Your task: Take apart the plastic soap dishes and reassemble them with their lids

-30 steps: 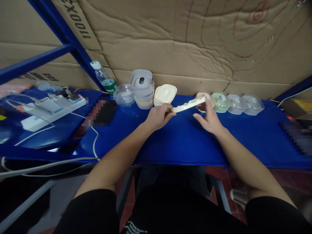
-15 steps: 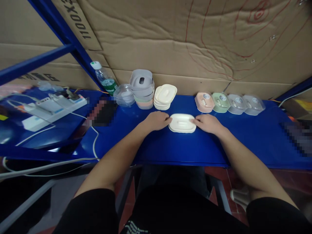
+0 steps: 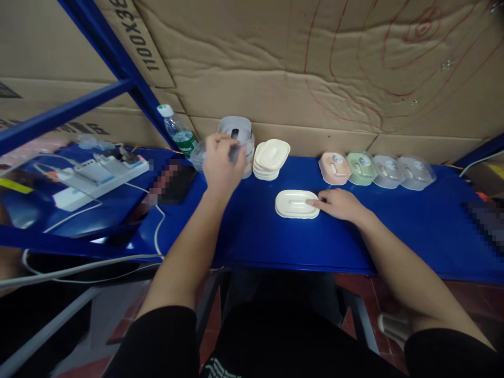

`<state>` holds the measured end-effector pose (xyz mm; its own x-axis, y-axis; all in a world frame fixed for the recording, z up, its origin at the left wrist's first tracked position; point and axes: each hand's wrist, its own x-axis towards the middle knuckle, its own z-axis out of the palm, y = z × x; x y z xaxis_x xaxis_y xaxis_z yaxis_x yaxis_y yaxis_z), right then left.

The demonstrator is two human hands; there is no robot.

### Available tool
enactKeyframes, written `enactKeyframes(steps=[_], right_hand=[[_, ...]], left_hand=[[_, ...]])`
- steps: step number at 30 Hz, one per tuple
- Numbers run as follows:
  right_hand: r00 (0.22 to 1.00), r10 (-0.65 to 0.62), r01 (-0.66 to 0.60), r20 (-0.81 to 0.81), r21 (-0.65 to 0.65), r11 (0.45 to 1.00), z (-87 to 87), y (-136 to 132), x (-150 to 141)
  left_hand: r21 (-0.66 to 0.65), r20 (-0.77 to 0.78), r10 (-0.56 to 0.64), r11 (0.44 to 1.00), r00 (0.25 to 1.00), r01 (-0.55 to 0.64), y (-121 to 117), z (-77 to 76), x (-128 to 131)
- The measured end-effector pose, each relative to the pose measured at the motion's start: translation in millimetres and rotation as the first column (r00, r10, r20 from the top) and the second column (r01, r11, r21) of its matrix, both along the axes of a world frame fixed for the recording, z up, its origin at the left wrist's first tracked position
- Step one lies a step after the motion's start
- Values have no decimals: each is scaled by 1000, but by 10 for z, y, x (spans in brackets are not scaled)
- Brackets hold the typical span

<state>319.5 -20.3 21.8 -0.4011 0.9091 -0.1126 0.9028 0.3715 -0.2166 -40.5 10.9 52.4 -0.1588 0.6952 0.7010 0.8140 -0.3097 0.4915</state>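
Observation:
My right hand (image 3: 339, 203) pinches the right end of a cream oval dish-like piece (image 3: 296, 203), which lies on the blue table with a raised ridge along its middle. Farther back on the left, my left hand (image 3: 223, 164) is raised over the clear plastic lids (image 3: 198, 156) and in front of a stack of grey and coloured containers (image 3: 235, 126). Its fingers are curved and apart, slightly blurred, and nothing is plainly held in them. Beside that stack stands a pile of cream lid-like pieces (image 3: 271, 156), the top one askew.
Along the back right stand a pink lunch box (image 3: 334, 168), a green lunch box (image 3: 361, 168) and two grey ones (image 3: 388, 170). A water bottle (image 3: 179, 134), a power strip (image 3: 100, 184) and white cables (image 3: 159, 226) are at the left. Cardboard (image 3: 252, 63) walls the back.
My left hand has let go of the cream piece and moved left and back to the lids and containers. My right hand stays on the piece. The view has shifted slightly.

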Motion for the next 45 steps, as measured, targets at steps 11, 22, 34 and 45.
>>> enactKeyframes(steps=[11, 22, 34, 45], right_hand=[[999, 27, -27, -23, -7, 1000, 34, -25, -4], [1000, -6, 6, -25, 1, 1000, 57, -37, -29], [763, 31, 149, -645, 222, 963, 15, -17, 1], [709, -144, 257, -690, 63, 964, 13, 50, 8]], left_hand=[[-81, 163, 87, 994, 983, -74, 402, -227, -333], [166, 241, 17, 984, 970, -58, 296, -156, -297], [-133, 499, -688, 540, 527, 831, -203, -67, 405], [-387, 551, -613, 413, 566, 825, -206, -219, 529]])
